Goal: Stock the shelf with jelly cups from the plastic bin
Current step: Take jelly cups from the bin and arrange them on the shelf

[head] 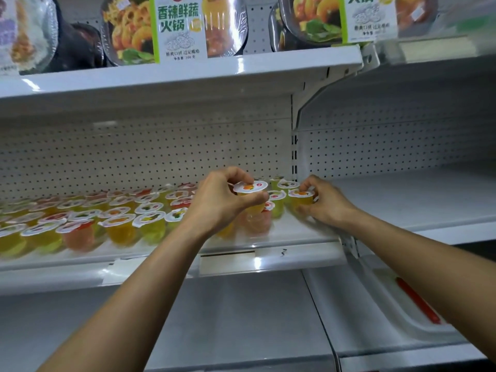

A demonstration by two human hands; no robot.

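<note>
The left grip was clenched round an orange jelly cup, thumb under the body and fingertips on the lid rim, holding it raised off the shelf. The right grip pinched a second orange jelly cup low down, at or just above the shelf surface; contact could not be told. A green cup stood between the two grips, and a pink cup sat directly beneath the left one. That looked the main hazard: lowered straight down, the raised cup would likely land on the pink lid and tip, or shove its neighbours. The packed rows of jelly cups spread outward from the left grip's wrist, so a sideways sweep of that forearm could topple several in a chain, and those nearest the person might roll over the front edge. Fingers pressing a thin lid rim could also lift the seal. The plastic bin was not in view.
</note>
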